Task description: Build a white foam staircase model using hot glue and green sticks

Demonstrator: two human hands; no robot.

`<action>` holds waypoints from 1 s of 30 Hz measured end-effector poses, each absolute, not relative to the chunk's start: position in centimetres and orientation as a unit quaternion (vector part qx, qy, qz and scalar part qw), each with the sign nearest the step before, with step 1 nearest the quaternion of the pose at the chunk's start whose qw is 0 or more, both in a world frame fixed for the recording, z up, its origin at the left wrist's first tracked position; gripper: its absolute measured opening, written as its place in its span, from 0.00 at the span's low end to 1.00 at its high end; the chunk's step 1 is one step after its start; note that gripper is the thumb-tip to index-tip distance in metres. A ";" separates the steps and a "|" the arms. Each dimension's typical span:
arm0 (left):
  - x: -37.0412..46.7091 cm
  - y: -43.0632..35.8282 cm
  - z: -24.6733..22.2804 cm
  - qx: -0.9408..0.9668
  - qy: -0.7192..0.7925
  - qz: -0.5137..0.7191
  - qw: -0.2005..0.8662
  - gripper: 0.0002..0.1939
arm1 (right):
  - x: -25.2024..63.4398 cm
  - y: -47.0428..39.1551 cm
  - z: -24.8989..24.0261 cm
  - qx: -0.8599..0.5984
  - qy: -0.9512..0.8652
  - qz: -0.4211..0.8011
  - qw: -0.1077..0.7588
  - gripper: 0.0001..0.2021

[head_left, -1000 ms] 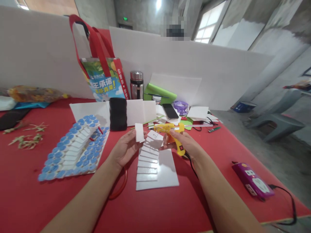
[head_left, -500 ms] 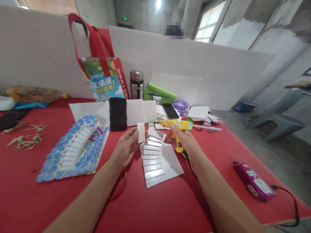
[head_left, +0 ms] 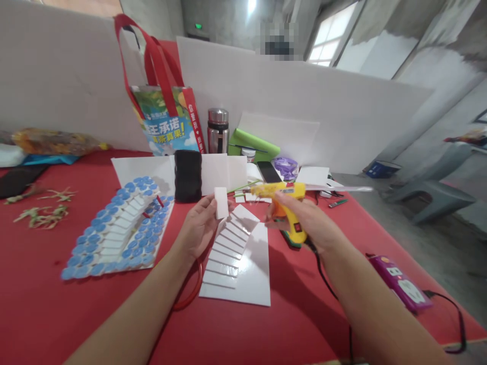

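My left hand [head_left: 201, 223] pinches a small white rectangular strip [head_left: 221, 203], held upright above the far end of a white board [head_left: 254, 274]. Along that board runs a curved row of overlapping white strips [head_left: 224, 253], like steps. My right hand [head_left: 300, 218] is wrapped around the handle of a yellow hot glue gun [head_left: 294, 223]. Its nozzle points left toward the held strip, with a gap between them. A clear glue stick [head_left: 338, 188] juts from the gun's back. To the left lies a model [head_left: 114, 228] with blue discs around a similar stepped path.
A black case [head_left: 187, 176], a steel thermos [head_left: 218, 131] and a printed bag [head_left: 167, 121] stand at the back. A phone [head_left: 268, 172] lies behind the gun. The gun's cord [head_left: 327, 279] trails down the right side, near a purple power strip [head_left: 399, 281]. A red ring-shaped piece [head_left: 192, 291] lies by my left forearm.
The glue gun has moved right, away from the held strip. The white board has turned, its near end swinging left. My left hand keeps its pinch on the strip.
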State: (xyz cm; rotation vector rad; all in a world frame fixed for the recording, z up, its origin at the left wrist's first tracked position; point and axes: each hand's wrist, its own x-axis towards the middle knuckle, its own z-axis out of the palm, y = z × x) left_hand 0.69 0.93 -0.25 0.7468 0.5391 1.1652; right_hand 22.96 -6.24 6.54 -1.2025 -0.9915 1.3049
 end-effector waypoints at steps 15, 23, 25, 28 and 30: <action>-0.7 4.2 -2.2 0.385 0.347 0.553 0.653 0.26 | 19.6 -4.4 8.3 -0.329 -0.386 0.412 0.757 0.18; -1.7 5.7 -1.9 0.397 0.353 0.559 0.637 0.28 | 20.0 -4.9 9.6 -0.333 -0.395 0.403 0.755 0.17; -1.2 5.3 -1.2 0.396 0.346 0.561 0.639 0.27 | 20.2 -4.9 8.9 -0.352 -0.408 0.395 0.744 0.17; -0.4 4.6 0.4 0.405 0.320 0.556 0.652 0.22 | 20.8 -4.8 7.7 -0.371 -0.441 0.380 0.724 0.16; 0.1 4.1 1.5 0.413 0.300 0.545 0.665 0.19 | 21.3 -4.6 7.0 -0.368 -0.475 0.381 0.702 0.16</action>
